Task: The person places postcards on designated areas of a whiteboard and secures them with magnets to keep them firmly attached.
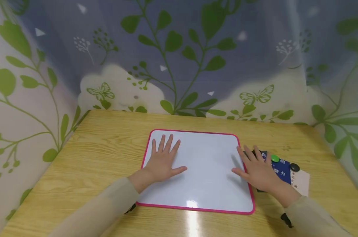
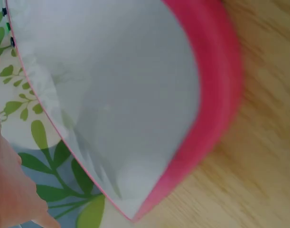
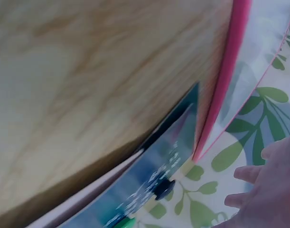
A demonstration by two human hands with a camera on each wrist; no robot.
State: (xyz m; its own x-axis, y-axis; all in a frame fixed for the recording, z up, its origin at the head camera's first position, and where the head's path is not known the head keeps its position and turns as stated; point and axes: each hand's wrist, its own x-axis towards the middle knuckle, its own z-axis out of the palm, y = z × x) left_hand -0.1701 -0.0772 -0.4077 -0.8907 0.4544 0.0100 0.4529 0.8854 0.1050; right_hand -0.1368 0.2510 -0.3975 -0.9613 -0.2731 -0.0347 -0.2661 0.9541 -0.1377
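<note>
Hovering seems the step — left hand (image 1: 162,163) over the whiteboard (image 1: 207,174), right hand (image 1: 259,171) nearer the table's (image 1: 327,177) right edge, fingers all spread; gripping next would call for curling them.

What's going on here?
A person's left hand is spread over the left part of a pink-rimmed whiteboard on a wooden table; the right hand is over the board's right edge. Neither grips anything. Printed cards lie beside the board, partly behind the right hand, with a green disc and a black disc on them.
</note>
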